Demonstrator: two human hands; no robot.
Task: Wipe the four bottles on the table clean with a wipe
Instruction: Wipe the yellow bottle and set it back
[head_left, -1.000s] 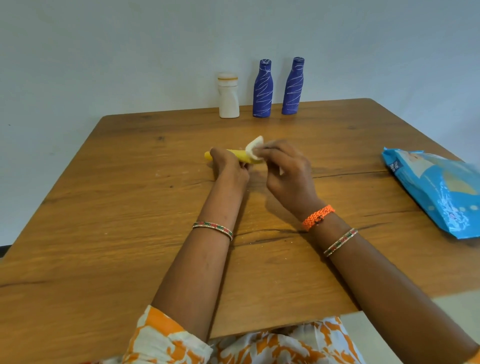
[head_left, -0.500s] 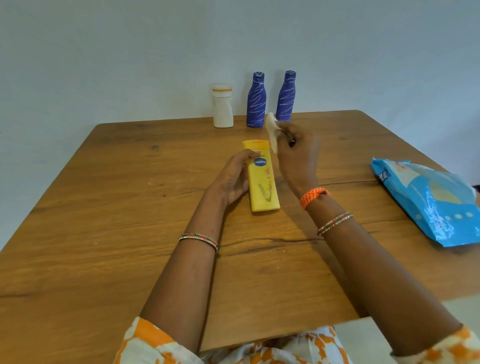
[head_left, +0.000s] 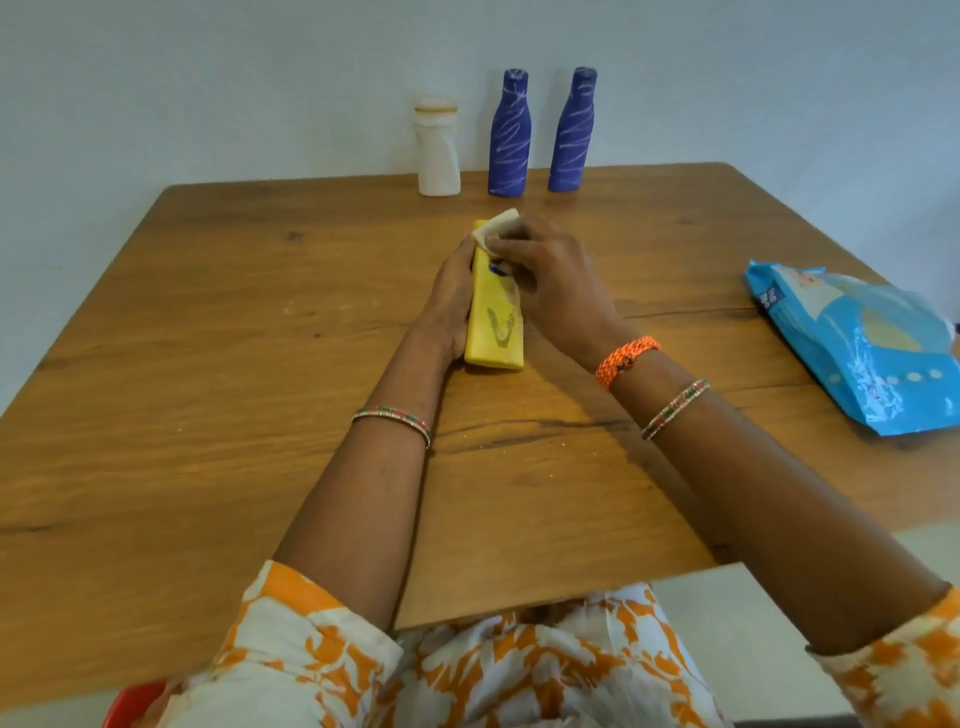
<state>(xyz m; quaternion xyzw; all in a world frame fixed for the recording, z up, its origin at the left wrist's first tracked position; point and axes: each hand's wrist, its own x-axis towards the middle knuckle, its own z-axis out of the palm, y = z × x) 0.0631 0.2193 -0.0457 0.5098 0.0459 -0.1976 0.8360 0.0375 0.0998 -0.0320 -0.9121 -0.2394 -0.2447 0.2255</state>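
The yellow bottle (head_left: 494, 317) lies flat mid-bench (head_left: 208, 322), the left hand (head_left: 448, 306) cupping its side while the right hand (head_left: 550, 283) pinches the wipe (head_left: 497, 227) at its cap end (light, stiff, probably slick plastic, best steadied by its flanks).

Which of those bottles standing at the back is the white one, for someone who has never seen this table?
Look at the wooden table, along its far edge by the wall. Three bottles stand there in a row. The white bottle is the leftmost: short and squat, unlike the two tall blue bottles to its right.
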